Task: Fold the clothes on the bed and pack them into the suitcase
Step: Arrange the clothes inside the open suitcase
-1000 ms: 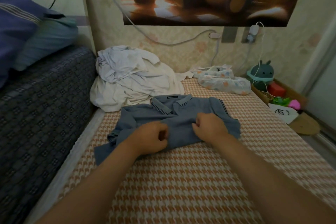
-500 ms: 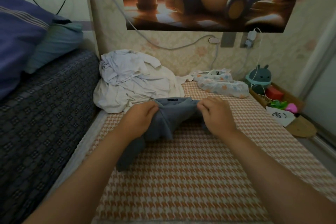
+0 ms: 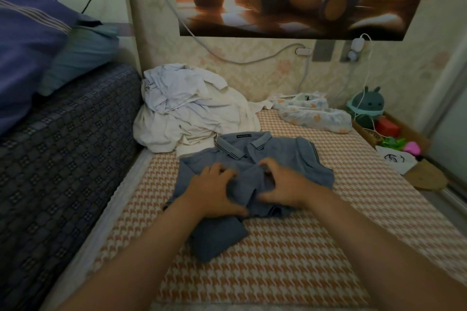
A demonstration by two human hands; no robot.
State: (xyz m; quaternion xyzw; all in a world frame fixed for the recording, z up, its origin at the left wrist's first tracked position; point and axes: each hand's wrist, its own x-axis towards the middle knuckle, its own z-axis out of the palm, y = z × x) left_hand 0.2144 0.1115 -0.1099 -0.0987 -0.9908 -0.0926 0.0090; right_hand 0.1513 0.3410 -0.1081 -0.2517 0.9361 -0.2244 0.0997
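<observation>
- Polo shirt [image 3: 280, 151]: blue-grey, dark-striped collar, front up, rumpled at centre, on bed [image 3: 303, 247].
- Left hand [image 3: 214, 193]: fingers spread, pressing it.
- Right hand [image 3: 284, 185]: fingers curled, gripping fabric.

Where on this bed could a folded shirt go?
Bare checked cover lies on the near side of the blue polo shirt, and right of it toward the toy box. Crowded at the far end: white clothes pile, floral bundle.
</observation>
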